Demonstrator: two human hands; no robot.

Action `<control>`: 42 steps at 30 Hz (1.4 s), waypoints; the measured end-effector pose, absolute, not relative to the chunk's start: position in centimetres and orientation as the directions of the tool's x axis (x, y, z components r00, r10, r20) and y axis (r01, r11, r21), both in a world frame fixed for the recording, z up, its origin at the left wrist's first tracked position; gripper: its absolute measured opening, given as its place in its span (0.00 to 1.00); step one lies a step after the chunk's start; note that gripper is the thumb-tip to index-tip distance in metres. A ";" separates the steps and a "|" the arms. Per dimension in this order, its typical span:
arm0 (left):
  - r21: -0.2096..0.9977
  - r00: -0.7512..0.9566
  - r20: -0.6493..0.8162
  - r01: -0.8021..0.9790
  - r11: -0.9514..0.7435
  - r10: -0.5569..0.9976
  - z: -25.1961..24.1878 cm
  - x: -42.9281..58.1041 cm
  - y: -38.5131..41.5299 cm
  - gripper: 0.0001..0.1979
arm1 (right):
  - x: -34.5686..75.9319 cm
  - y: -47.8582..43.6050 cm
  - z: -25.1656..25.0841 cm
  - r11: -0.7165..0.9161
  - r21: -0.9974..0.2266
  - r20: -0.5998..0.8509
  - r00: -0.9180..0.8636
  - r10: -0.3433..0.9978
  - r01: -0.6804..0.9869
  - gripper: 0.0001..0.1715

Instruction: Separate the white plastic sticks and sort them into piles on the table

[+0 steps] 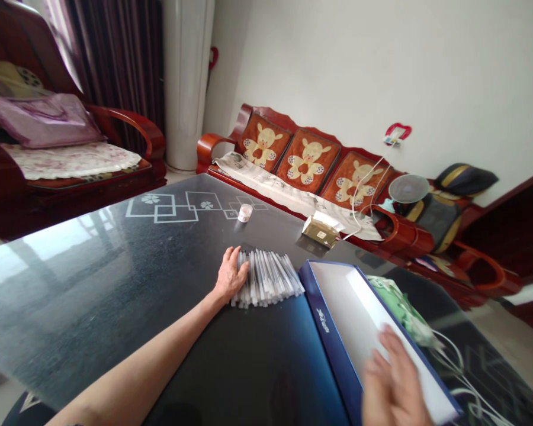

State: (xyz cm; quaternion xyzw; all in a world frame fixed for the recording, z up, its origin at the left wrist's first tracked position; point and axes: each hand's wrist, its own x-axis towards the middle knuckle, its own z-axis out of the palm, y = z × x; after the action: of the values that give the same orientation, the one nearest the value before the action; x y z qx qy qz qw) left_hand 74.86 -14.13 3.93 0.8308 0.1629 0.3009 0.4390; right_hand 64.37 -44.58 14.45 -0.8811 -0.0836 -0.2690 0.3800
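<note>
A row of slim clear pens (269, 278) lies side by side on the dark glossy table, in a fanned pile. My left hand (231, 275) rests at the pile's left edge, fingers and thumb apart, touching the outermost pens without closing round them. To the right of the pens stands a long blue box (324, 322) with a white inside, its top uncovered. Over the near part of this box is my right hand (393, 378), blurred by motion, fingers stretched out and no object visible in them. It hides part of the box's inside.
A small white round container (245, 213) and a tissue box (320, 231) stand farther back on the table (160, 284). Beyond the blue box lie a green-and-white packet (402, 307) and white cables (453, 355). A wooden sofa (293, 160) and an armchair (133, 127) flank the table.
</note>
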 end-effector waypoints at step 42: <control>0.906 0.665 0.251 0.095 -0.413 0.703 4.4 76.5 -22.9 0.33 | 88.3 -28.6 10.9 -0.687 -0.539 -0.129 0.759 0.639 0.487 0.50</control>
State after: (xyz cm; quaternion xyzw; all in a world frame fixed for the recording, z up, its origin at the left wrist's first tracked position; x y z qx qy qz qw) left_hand 76.53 -22.94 4.41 0.7778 0.2564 0.3186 0.4772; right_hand 88.29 -28.63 10.92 -0.9052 -0.3108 0.1552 0.2446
